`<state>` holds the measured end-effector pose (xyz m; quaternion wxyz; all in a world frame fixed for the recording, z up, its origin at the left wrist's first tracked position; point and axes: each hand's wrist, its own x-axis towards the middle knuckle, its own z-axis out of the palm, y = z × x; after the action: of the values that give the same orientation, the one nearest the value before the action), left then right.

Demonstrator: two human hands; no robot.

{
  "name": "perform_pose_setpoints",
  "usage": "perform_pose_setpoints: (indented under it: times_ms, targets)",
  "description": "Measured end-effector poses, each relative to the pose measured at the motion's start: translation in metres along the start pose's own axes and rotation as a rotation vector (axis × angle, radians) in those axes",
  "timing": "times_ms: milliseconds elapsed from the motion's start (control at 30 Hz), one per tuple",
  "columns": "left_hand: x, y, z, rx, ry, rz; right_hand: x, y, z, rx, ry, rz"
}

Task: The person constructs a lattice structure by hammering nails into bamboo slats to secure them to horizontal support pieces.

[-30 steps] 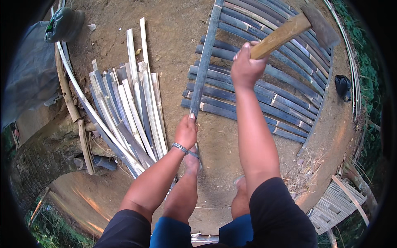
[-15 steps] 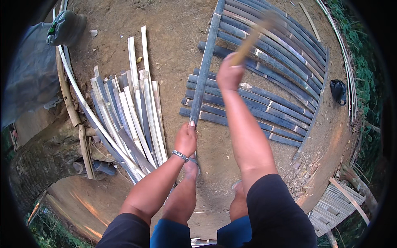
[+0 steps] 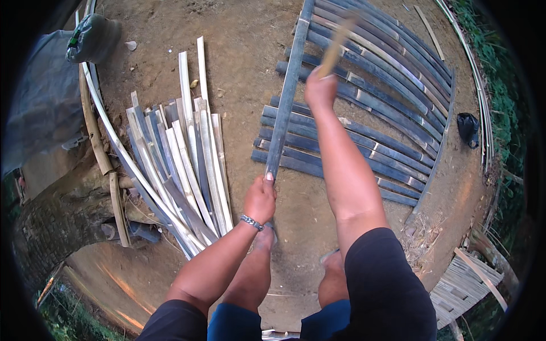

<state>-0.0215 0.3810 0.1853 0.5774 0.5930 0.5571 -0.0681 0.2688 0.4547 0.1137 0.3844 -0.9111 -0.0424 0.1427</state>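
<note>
My left hand (image 3: 261, 198) is closed around the near end of a long dark bamboo strip (image 3: 287, 94), its thumb lying on top. The strip runs away from me, across the left ends of several dark bamboo slats (image 3: 364, 133) on the ground. My right hand (image 3: 321, 90) grips the pale wooden handle of a hammer (image 3: 334, 51), held up over the slats to the right of the strip. Motion smears the hammer's head, so its shape is unclear. At their right ends, the slats meet another long dark strip (image 3: 445, 136).
A pile of pale split bamboo strips (image 3: 202, 142) lies at left, beside a thick log (image 3: 62, 216). A stuffed sack (image 3: 94, 40) is at far left. A black plastic bag (image 3: 467, 129) lies at right, and a woven slat panel (image 3: 463, 284) at lower right.
My right hand has moved slightly farther away, and the hammer's blurred head has swung left. My left hand keeps its grip on the bamboo strip. The whole view has shifted a little.
</note>
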Motion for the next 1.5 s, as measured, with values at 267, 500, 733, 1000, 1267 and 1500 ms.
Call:
perform_pose_setpoints:
  times_ms: [267,500,733,1000,1267,1500]
  targets:
    - [-0.006,-0.006,-0.008,-0.025,0.027,-0.023,-0.008,-0.051,-0.053,0.544,-0.08,-0.173]
    - [-0.007,0.01,-0.002,-0.109,-0.013,-0.011,0.044,0.001,0.011,-0.053,0.062,-0.164]
    - [-0.014,-0.004,-0.009,-0.077,0.017,0.004,0.019,-0.016,-0.023,0.401,-0.119,-0.099]
    - [-0.009,0.018,-0.01,-0.089,-0.058,-0.047,0.079,-0.006,-0.002,0.153,-0.219,0.038]
    - [-0.017,0.009,-0.011,-0.083,-0.006,-0.032,0.059,-0.039,-0.029,0.582,-0.085,-0.215]
    - [-0.013,0.006,-0.009,-0.052,-0.04,0.008,0.082,-0.005,0.002,0.042,-0.272,0.071]
